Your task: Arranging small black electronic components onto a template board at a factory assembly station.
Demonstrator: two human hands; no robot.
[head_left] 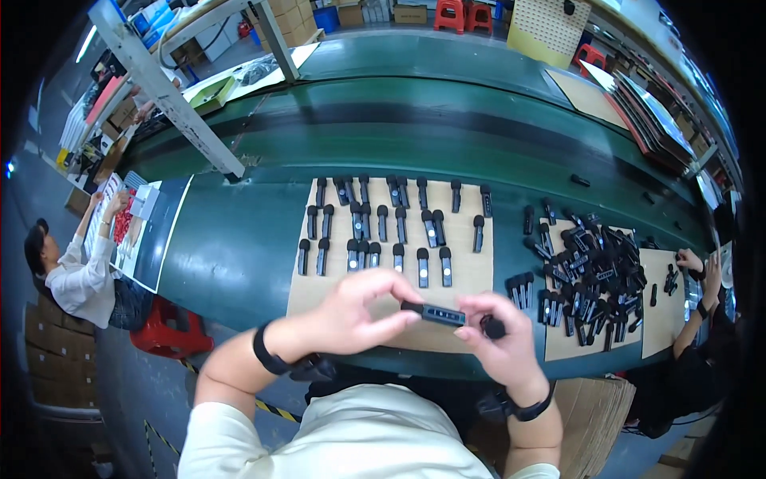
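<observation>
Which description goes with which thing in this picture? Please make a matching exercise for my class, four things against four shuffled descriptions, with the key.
Things
1. Raised black device
2. Heap of black devices
3. Stool at left
4. Board full of holes

Descriptions
A. Pale yellow, beyond the green surface
B. Held between left hand and right hand
C. Red, close to a person in white
D. On a cardboard sheet, right of the spaced rows

Pairs
1-B; 2-D; 3-C; 4-A
</observation>
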